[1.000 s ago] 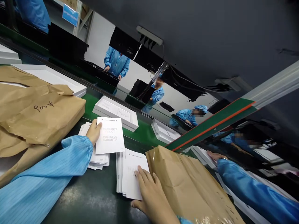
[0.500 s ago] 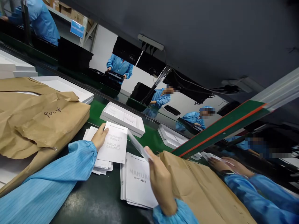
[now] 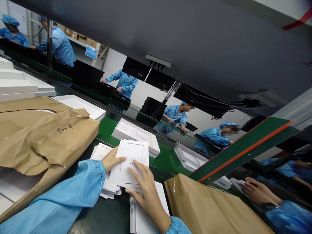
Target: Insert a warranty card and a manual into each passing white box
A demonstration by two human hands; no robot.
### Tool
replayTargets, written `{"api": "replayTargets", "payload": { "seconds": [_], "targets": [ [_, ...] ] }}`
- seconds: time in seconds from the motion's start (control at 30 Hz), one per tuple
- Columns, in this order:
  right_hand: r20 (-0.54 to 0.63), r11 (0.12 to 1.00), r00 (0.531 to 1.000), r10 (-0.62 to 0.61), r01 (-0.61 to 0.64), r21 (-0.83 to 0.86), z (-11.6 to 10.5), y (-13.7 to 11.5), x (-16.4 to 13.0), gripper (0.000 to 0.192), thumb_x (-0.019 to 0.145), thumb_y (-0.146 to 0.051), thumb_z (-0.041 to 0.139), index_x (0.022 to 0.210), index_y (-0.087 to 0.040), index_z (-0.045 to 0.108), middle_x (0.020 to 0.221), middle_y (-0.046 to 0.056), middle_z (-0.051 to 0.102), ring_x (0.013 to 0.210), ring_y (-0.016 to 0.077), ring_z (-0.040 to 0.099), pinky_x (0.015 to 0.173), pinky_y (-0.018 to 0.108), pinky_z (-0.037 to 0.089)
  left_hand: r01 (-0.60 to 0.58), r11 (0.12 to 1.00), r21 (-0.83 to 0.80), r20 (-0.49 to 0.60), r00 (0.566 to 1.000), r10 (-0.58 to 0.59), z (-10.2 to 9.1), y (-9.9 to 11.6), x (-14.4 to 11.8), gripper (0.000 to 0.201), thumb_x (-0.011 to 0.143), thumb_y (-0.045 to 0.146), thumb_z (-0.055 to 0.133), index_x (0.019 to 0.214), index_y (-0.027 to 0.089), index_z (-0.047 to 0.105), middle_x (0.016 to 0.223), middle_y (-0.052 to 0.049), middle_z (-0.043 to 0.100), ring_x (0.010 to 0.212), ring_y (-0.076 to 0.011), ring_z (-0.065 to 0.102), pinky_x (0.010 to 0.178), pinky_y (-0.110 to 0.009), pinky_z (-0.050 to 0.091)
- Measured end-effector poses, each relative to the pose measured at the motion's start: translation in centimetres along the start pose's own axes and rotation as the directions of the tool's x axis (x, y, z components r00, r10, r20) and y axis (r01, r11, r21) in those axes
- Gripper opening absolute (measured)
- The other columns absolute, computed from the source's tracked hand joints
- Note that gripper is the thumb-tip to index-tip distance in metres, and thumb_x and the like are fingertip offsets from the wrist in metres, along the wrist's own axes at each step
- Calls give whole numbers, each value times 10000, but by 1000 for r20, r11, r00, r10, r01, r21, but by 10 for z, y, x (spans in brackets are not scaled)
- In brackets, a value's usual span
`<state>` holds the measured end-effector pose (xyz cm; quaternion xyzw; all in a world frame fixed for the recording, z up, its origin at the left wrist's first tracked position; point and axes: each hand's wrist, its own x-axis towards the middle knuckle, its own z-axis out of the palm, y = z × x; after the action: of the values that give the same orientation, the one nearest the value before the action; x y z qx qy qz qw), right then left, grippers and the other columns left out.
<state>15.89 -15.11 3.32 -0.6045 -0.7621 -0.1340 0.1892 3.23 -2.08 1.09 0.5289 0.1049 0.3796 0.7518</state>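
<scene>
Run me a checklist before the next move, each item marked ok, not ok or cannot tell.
1. Left hand holds the white rectangular paper booklets: ok.
2. Exact number of booklets held: cannot tell.
3. Right hand clear of the top booklet's text: not ok, it partly covers it.
4. Loose white paper stack under the left hand squared: not ok, edges staggered.
5. Shallow white rectangular box ahead lies open side up: ok.

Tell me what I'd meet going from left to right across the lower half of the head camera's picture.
Brown paper package with handwriting → left hand holding white booklets → right hand → second brown paper package → a co-worker's hands.
</scene>
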Motion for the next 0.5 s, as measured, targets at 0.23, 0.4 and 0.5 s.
{"api": "replayTargets", "payload": {
  "seconds": [0.23,0.4,0.5],
  "targets": [
    [324,208,778,538,-495,844,1,11,-2,498,722,-401,470,1141,-174,325,1095,135,473,913,232,507,715,366,441,-12,998,-59,-38,999,10,9,3,-4,578,622,278,599,1135,160,361,1094,-112,505,947,-219,497,796,-332,386],
    [464,-66,692,553,-519,852,5,4,-1,455,695,-405,522,1029,-114,419,794,99,606,533,137,582,462,214,454,63,993,-103,1,998,-64,14,7,-9,600,648,356,559,1172,191,320,1075,-119,513,865,-208,541,685,-294,432],
    [349,-58,692,632,-407,912,6,8,0,469,686,-365,552,1062,-137,391,812,80,605,544,129,584,458,201,458,250,968,10,156,956,-248,14,6,-10,575,659,375,540,1165,226,312,1013,-113,544,718,-175,594,521,-213,429]
  ]
}}
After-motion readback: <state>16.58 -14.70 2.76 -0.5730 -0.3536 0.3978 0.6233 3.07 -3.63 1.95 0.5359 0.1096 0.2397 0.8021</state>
